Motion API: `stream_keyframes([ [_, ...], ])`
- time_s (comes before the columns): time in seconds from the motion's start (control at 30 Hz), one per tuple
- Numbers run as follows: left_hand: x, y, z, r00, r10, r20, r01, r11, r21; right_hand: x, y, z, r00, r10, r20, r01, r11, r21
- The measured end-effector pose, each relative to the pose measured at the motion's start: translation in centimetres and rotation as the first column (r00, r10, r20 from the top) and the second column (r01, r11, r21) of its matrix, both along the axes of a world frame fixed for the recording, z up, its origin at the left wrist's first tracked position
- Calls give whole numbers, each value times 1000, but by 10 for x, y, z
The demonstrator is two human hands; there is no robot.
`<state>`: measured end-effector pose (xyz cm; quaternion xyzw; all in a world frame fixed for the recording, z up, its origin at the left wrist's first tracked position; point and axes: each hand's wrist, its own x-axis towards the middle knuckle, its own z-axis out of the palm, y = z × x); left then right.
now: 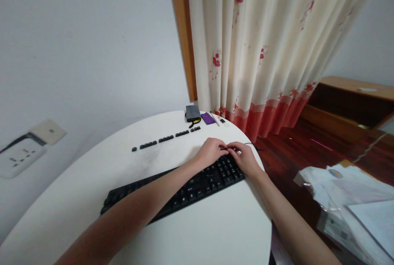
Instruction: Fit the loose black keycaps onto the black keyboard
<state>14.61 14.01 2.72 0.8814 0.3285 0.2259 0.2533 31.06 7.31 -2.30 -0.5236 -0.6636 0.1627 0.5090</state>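
Note:
A black keyboard [212, 178] lies at a slant across the white round table [197, 232]. At its far right corner, my left hand [212, 150] and my right hand [243, 157] meet with fingertips pinched together. Whatever sits between the fingertips is hidden or too small to name. My left forearm crosses over the keyboard and covers part of its keys. Beyond the keyboard, several loose black keycaps [166, 138] are lined up in small groups in a row.
Toward the table's far edge lie a grey pouch [193, 113], a purple cloth [208, 118], a thin pale stick [215, 120] and a small black piece [222, 120]. A curtain [246, 51] hangs behind. Papers and plastic bags [353, 199] are piled at right.

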Motion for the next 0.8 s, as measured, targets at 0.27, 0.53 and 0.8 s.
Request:
stream_keyframes([
  [0.27,-3,0,-18,985,85,148,-38,955,-294,6,8,-9,982,-188,-28,189,981,51],
  [0.53,-6,-10,-16,998,3,61,6,989,-145,9,7,-10,977,-210,-47,212,976,51],
  [0.8,-6,-17,-18,998,-63,-10,64,982,176,6,2,-5,998,-56,-34,56,998,-15],
])
